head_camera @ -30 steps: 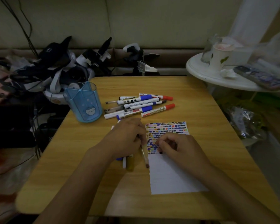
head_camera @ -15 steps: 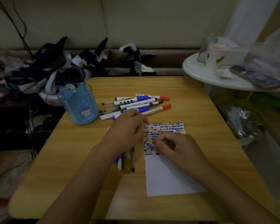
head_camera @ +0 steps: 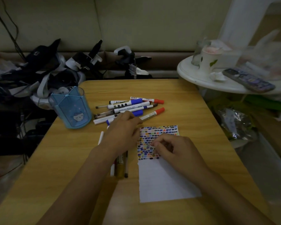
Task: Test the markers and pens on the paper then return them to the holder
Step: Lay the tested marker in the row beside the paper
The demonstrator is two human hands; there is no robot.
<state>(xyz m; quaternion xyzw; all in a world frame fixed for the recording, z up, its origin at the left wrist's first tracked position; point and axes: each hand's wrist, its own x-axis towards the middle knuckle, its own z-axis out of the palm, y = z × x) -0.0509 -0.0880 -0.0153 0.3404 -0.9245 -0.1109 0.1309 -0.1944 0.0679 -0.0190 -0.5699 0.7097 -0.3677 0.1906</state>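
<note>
Now left hand (head_camera: 122,132) farther toward marker pile (head_camera: 128,108).

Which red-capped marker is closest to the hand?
The lower red-capped marker, lying just beyond the paper; its end reaches the left hand. The other red-capped marker lies farther back.

- Printing runs along the white marker barrels (head_camera: 128,103) at twelve o'clock: too blurred to read.
- Blue holder (head_camera: 72,109), ten o'clock: cartoon face, no words.
</note>
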